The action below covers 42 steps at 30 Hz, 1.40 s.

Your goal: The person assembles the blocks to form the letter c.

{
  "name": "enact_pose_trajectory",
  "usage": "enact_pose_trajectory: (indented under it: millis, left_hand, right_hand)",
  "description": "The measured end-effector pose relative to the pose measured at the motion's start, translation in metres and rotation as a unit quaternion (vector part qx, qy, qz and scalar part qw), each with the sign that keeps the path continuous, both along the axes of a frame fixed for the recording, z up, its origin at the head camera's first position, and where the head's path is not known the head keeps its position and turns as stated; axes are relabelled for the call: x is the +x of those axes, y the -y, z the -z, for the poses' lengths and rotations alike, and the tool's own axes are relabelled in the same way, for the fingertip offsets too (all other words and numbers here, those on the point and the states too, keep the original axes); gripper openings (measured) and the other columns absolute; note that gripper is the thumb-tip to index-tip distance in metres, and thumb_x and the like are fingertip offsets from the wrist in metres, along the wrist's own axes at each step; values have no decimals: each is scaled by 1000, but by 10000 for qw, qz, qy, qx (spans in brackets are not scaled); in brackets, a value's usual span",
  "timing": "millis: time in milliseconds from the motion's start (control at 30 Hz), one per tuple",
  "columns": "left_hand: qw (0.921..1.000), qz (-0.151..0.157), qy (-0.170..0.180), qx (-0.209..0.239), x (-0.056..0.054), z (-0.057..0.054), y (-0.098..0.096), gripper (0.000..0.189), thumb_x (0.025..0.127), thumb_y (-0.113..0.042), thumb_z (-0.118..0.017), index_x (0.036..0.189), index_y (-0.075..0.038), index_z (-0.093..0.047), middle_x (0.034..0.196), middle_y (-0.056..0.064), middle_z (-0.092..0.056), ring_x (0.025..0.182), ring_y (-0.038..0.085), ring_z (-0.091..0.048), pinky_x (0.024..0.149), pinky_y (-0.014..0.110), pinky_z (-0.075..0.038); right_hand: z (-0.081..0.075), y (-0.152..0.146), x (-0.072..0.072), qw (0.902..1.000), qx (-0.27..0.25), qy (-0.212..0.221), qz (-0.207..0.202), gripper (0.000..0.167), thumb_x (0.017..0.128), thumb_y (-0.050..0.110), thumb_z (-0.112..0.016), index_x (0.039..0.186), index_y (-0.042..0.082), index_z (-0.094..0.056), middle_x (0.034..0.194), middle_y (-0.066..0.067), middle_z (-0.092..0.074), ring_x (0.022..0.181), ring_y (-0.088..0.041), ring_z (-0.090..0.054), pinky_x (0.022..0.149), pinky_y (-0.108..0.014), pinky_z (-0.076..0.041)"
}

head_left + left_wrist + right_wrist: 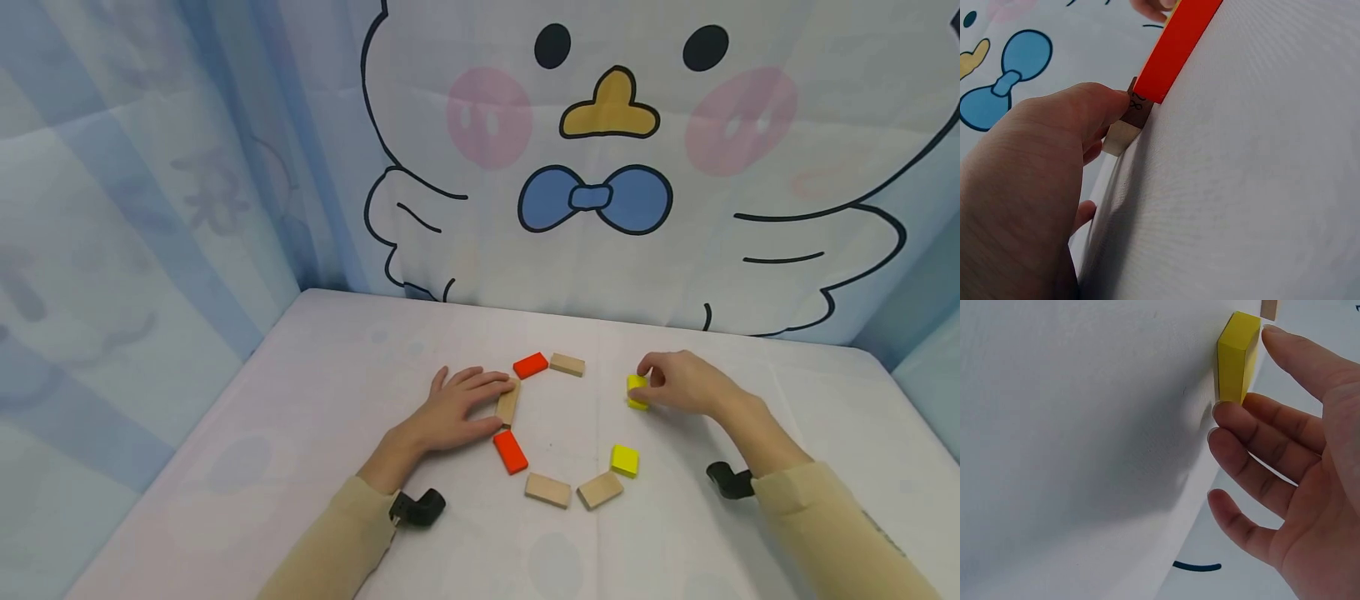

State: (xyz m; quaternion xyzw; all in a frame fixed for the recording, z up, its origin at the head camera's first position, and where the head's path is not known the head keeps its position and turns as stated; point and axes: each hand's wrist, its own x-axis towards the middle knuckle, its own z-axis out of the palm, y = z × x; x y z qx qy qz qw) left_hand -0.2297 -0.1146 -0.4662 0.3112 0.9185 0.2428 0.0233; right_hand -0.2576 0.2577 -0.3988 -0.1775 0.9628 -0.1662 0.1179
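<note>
My left hand (pixel 457 410) lies over the left side of a ring of small blocks and pinches a plain wooden block (pixel 507 403) endwise, thumb at its near end. The left wrist view shows the thumb against that wooden block (pixel 1124 135), whose darker face bears printed marks. A red block (pixel 511 452) lies just beyond the thumb. On the other side, my right hand (pixel 688 383) pinches a yellow block (pixel 637 392) between thumb and fingertips. Seen from the right wrist, the yellow block (pixel 1238 356) stands close to the white surface, with the other fingers loosely bent.
Another red block (pixel 530 365) and a wooden block (pixel 567 365) form the far part of the ring. Nearer lie two wooden blocks (pixel 548 490) and a second yellow block (pixel 625 461). A printed curtain (pixel 480 242) hangs behind the white-covered table (pixel 300 400).
</note>
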Motion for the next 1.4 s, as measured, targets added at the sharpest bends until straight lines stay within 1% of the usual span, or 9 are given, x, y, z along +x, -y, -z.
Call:
enact_pose_trajectory:
  millis: [233,367,533,700,1133,1400]
  left_hand:
    - [10000,26,-24,0,1,0,0,57,98,-47,-57,151,-28,-50,154,-8,-45,146,28,-30,114,66,-2]
    - [10000,7,-15,23,1,-1,0,57,98,-47,-58,151,-28,-51,154,-9,-45,146,28,-30,113,67,-2]
    - [10000,3,-4,-18,1,-1,0,57,98,-47,-57,151,-29,-50,155,-9,-44,146,27,-29,114,66,-2]
    - [10000,-1,-19,-47,1,0,0,57,98,-48,-58,151,-29,-50,155,-9,-44,146,27,-29,114,66,-2]
    - [10000,-7,9,-39,0,-1,0,57,97,-48,-58,151,-29,-51,154,-9,-45,146,27,-29,114,66,-1]
    - [10000,11,-26,-57,0,-1,0,57,98,-48,-57,151,-28,-51,154,-8,-45,146,27,-29,114,66,-2]
  right_hand:
    - [3,6,1,9998,-113,-118,-105,36,89,25,-77,114,0,-66,78,0,-54,71,-17,-49,64,-33,-42]
    - [4,10,-2,9995,-229,-109,-172,34,89,18,-76,116,0,-66,82,-1,-55,75,-18,-50,68,-34,-44]
    - [6,15,-6,9988,-393,-107,-279,34,89,14,-76,117,-2,-66,86,-2,-59,79,-19,-52,71,-34,-47]
    - [8,20,-10,9983,-458,-106,-337,32,90,13,-76,116,-3,-66,88,-1,-61,80,-19,-53,74,-35,-49]
    - [11,33,-18,9985,-511,-99,-195,31,91,12,-75,117,-3,-67,92,-3,-64,83,-20,-55,78,-36,-51]
    - [11,37,-19,9981,-558,-108,-228,30,91,12,-75,116,-3,-68,90,-3,-62,82,-21,-54,76,-35,-49]
